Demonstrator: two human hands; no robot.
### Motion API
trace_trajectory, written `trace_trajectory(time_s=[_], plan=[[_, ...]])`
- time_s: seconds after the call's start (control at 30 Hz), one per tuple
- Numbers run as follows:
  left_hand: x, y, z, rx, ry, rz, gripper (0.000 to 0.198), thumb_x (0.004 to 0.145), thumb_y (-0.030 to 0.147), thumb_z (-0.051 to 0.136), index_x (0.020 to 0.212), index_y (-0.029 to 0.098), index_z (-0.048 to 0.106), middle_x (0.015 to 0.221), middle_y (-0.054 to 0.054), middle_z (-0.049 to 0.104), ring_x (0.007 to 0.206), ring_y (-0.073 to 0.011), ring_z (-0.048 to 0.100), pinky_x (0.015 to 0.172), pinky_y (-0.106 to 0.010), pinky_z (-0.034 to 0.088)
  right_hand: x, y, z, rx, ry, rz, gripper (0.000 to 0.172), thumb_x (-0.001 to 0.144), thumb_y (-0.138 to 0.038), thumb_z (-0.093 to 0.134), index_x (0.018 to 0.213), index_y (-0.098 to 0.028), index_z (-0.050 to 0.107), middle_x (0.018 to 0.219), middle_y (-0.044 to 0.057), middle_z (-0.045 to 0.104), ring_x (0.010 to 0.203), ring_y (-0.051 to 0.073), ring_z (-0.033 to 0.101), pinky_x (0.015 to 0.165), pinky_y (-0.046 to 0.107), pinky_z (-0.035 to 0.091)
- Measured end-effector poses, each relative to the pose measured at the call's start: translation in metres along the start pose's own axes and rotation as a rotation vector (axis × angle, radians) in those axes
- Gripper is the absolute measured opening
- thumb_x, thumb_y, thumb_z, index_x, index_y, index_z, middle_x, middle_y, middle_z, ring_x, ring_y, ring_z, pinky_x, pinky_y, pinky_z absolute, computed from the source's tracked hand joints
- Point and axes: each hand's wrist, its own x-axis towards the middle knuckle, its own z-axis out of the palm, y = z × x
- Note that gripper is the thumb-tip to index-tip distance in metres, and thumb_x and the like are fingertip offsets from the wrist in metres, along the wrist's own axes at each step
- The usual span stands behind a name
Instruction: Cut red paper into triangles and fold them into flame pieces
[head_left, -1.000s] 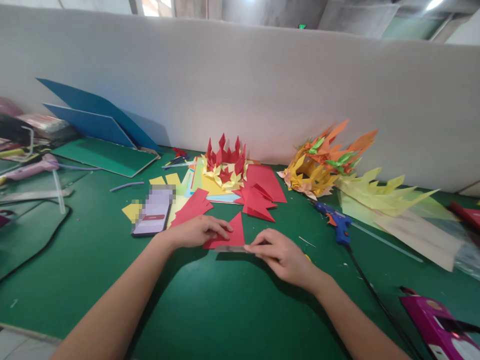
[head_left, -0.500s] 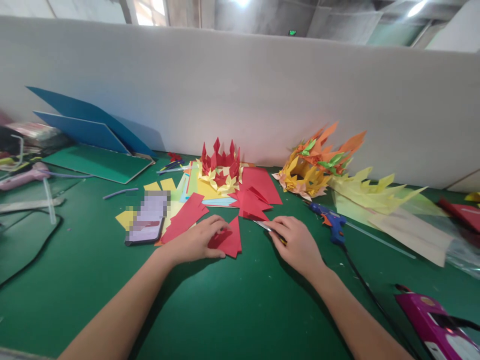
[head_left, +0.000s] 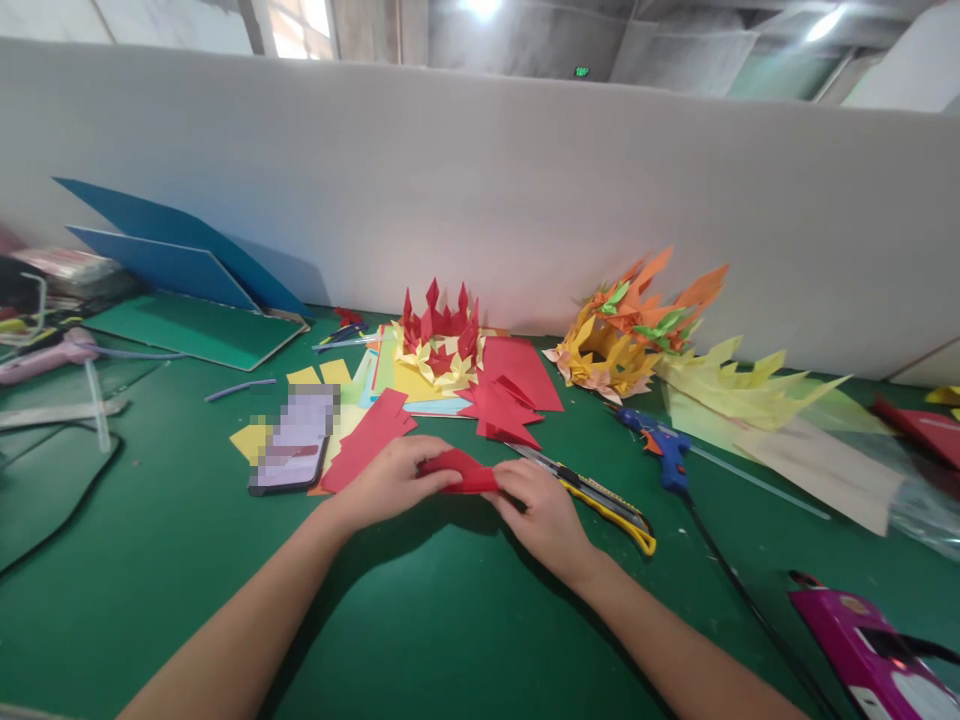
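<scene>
A folded piece of red paper [head_left: 472, 478] is held between both hands, a little above the green table. My left hand [head_left: 397, 482] grips its left end, thumb along the near side. Fingers of my right hand [head_left: 541, 515] pinch the right end. Just beyond the right hand lies a yellow and black utility knife [head_left: 611, 508], its blade pointing to the far left. Red paper strips [head_left: 369, 440] lie beyond my left hand, and pointed red pieces [head_left: 506, 405] are spread farther off in the middle.
A red and yellow paper crown [head_left: 441, 335] stands at the back, with an orange one [head_left: 619, 330] to its right. A blue glue gun [head_left: 664, 445] trails its cord toward a magenta power box [head_left: 862, 640]. A phone [head_left: 296, 440] lies at left, before blue boards [head_left: 180, 260].
My right hand has let go of the utility knife, now lying on the table, and moved left onto the red paper. The paper has been lifted and is now held by both hands.
</scene>
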Motion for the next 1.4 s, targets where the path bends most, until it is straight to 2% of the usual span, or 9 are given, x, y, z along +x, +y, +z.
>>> trace_trajectory(time_s=[0.13,0.23,0.33,0.47,0.63,0.93,1.07,1.27,1.4], plan=[[0.002,-0.016,-0.014,0.184,0.367,-0.071,0.026,0.089,0.027,0.040,0.097,0.020,0.064,0.097,-0.006,0.065,0.089,-0.0195,0.059,0.081,-0.032,0.047,-0.002,0.002,-0.003,-0.029,0.021,-0.074,0.022,0.087,-0.012,0.046,0.089,-0.019,0.068,0.083,0.007,0.067,0.075,0.018,0.060,0.068,0.032,0.049],[0.004,-0.033,-0.022,0.465,0.478,-0.116,0.033,0.089,0.016,0.034,0.106,0.022,0.061,0.104,-0.009,0.060,0.097,-0.0211,0.057,0.089,-0.035,0.045,-0.003,0.002,-0.002,-0.063,-0.019,-0.116,0.025,0.087,-0.011,0.045,0.092,-0.020,0.068,0.082,0.007,0.067,0.074,0.018,0.059,0.066,0.032,0.049],[0.004,-0.044,-0.020,0.622,0.458,-0.220,0.037,0.088,0.015,0.039,0.122,0.020,0.051,0.111,-0.013,0.056,0.099,-0.0254,0.055,0.087,-0.039,0.045,-0.003,0.002,-0.001,-0.083,-0.032,-0.132,0.025,0.088,-0.013,0.044,0.092,-0.019,0.068,0.081,0.008,0.066,0.073,0.018,0.059,0.064,0.031,0.048],[0.004,-0.048,-0.008,0.651,0.340,-0.176,0.051,0.080,0.032,0.061,0.127,0.020,0.044,0.123,-0.014,0.051,0.111,-0.0304,0.048,0.094,-0.044,0.042,-0.004,0.003,-0.001,-0.079,-0.014,-0.129,0.022,0.089,-0.014,0.045,0.091,-0.018,0.067,0.080,0.007,0.066,0.073,0.018,0.059,0.064,0.031,0.048],[0.004,-0.054,-0.001,0.607,0.225,-0.111,0.029,0.088,0.024,0.045,0.114,0.019,0.057,0.118,-0.013,0.053,0.112,-0.0276,0.048,0.095,-0.043,0.042,-0.004,0.003,-0.002,-0.063,-0.025,-0.155,0.022,0.088,-0.013,0.045,0.091,-0.018,0.067,0.080,0.007,0.066,0.072,0.018,0.058,0.064,0.031,0.047],[0.008,-0.063,-0.001,0.612,0.348,-0.172,0.031,0.083,0.010,0.038,0.098,0.016,0.065,0.112,-0.014,0.056,0.108,-0.0269,0.052,0.096,-0.042,0.043,-0.003,0.005,-0.005,-0.051,0.006,-0.171,0.027,0.087,-0.011,0.044,0.095,-0.021,0.067,0.080,0.007,0.065,0.072,0.017,0.058,0.063,0.031,0.048],[0.009,-0.043,-0.003,0.378,0.408,-0.117,0.023,0.085,0.031,0.047,0.085,0.017,0.065,0.115,-0.013,0.057,0.116,-0.0302,0.048,0.101,-0.048,0.036,-0.003,0.005,-0.006,-0.051,0.131,-0.136,0.030,0.085,-0.008,0.045,0.099,-0.022,0.067,0.083,0.006,0.066,0.075,0.018,0.059,0.066,0.032,0.049],[0.006,-0.003,0.015,-0.554,0.168,-0.331,0.044,0.088,0.049,0.041,0.119,0.018,0.043,0.119,-0.012,0.056,0.098,-0.0222,0.063,0.084,-0.041,0.052,-0.002,0.004,-0.006,-0.007,0.294,-0.008,0.026,0.083,-0.008,0.048,0.091,-0.021,0.069,0.079,0.005,0.067,0.075,0.018,0.062,0.067,0.032,0.050],[0.006,0.011,0.028,-0.869,0.177,-0.420,0.040,0.090,0.042,0.044,0.123,0.021,0.035,0.128,-0.014,0.052,0.106,-0.0206,0.060,0.092,-0.040,0.049,0.001,0.003,-0.005,0.024,0.324,0.070,0.013,0.083,-0.018,0.057,0.079,-0.020,0.069,0.068,0.003,0.064,0.065,0.017,0.060,0.060,0.029,0.048]])
